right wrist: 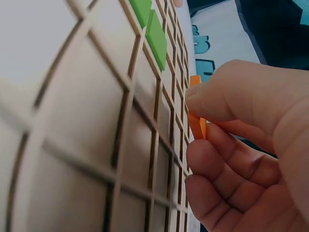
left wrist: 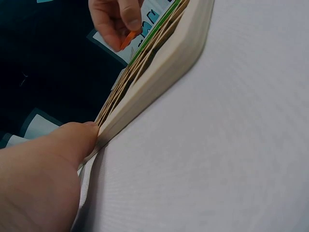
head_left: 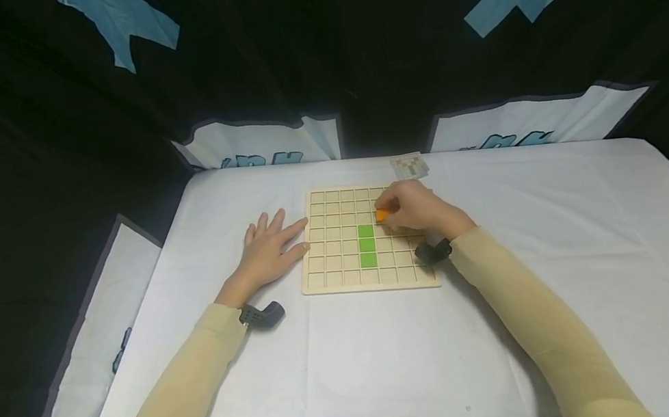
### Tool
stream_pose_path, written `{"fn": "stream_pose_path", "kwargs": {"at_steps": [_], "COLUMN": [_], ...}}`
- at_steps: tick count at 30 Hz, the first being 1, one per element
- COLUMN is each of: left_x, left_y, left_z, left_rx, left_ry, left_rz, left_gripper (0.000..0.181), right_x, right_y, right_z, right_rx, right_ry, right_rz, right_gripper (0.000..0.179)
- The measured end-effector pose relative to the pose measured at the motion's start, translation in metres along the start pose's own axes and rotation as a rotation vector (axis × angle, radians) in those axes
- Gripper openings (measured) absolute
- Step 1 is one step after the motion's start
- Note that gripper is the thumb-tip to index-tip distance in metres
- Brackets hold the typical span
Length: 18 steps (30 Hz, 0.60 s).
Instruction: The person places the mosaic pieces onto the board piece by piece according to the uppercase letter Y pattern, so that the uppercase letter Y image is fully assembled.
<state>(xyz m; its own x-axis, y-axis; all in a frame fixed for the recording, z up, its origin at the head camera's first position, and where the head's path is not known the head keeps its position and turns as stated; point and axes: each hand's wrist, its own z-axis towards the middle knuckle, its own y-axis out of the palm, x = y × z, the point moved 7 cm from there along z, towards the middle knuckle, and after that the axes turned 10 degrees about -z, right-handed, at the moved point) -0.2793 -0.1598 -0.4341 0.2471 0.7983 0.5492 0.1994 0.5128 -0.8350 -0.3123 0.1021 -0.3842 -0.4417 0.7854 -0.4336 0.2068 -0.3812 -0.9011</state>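
A wooden grid board [head_left: 343,280] lies on the white-covered table, its square cells marked off by raised ridges. Green square tiles [head_left: 367,245] fill a short column of cells near the middle. Over the board's far right part, my right hand [head_left: 418,207] pinches an orange tile [right wrist: 197,113] between thumb and fingers, close above the grid. My left hand [head_left: 269,250] rests with spread fingers at the board's left edge. In the left wrist view, the left thumb [left wrist: 72,137] touches the board's side.
A small printed card [head_left: 409,166] with a coloured grid pattern lies just beyond the board's far right corner. White cloth [head_left: 390,367] covers the table. Dark fabric [head_left: 316,45] with blue shapes hangs behind it.
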Motion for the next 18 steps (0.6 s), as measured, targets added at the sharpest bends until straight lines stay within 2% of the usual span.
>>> {"fn": "stream_pose_path", "kwargs": {"at_steps": [9, 18], "left_x": [0.001, 0.000], "left_y": [0.000, 0.001], "left_z": [0.001, 0.001], "left_rx": [0.001, 0.003], "left_ry": [-0.002, 0.002], "left_rz": [-0.004, 0.001], "left_gripper": [0.061, 0.061], "right_x": [-0.006, -0.011], "right_y": [0.009, 0.016], "right_z": [0.019, 0.028], "right_rx": [-0.040, -0.036], "right_ry": [0.004, -0.005], "right_rz": [-0.010, -0.010], "right_gripper": [0.034, 0.032]}}
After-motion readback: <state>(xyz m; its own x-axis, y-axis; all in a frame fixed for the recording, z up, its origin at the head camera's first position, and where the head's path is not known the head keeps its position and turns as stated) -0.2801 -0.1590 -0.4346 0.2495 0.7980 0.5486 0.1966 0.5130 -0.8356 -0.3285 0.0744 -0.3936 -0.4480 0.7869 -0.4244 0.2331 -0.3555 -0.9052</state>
